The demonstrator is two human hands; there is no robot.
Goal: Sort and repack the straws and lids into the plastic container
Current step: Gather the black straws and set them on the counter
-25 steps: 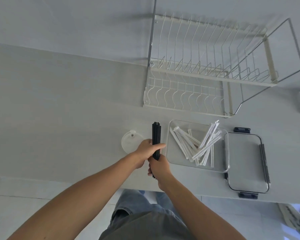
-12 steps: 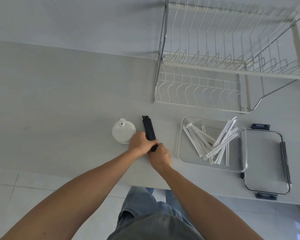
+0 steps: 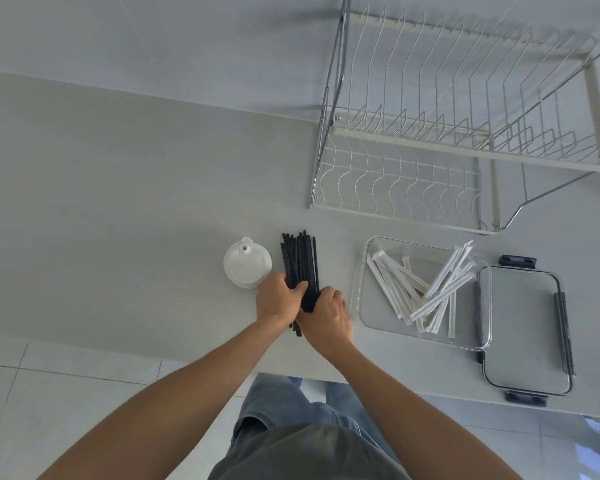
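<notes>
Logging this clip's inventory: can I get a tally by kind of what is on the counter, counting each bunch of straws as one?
Black straw bundle, held by left hand and right hand: 1
White wrapped straw pile: 1
Cup lids, possibly a stack: 1
Clear container: 1
Container lid: 1
Dish rack: 1
Total: 6

The bench looks smooth and matt, pale grey. The straws are matt black plastic, the lid beside them at nine o'clock white and slightly glossy. The container is clear, glossy plastic holding white paper-wrapped straws; the rack is white-coated wire with shiny metal legs.
</notes>
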